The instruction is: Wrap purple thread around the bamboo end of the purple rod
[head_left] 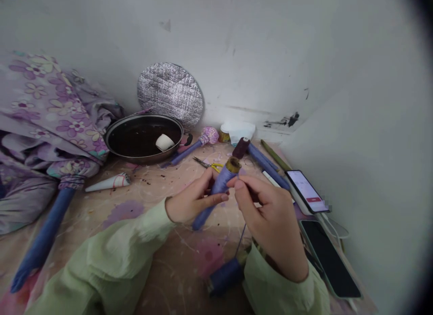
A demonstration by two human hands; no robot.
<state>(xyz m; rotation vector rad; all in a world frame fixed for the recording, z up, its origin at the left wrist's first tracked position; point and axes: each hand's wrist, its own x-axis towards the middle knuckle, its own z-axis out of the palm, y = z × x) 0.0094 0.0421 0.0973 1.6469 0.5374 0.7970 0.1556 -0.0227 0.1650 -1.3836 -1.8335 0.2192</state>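
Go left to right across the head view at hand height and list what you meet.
blue-wrapped pole → white paper cone → left hand → thread-wrapped blue rod → right hand → lit smartphone

Blue-violet thread-wrapped rod (pixel 216 193) front and centre, maybe nearer indigo in this light, pale green sleeves (pixel 111 256) beside it, lilac fabric (pixel 40 103) blooming cream flowers, and a quilted silver disc (pixel 171 94) behind!
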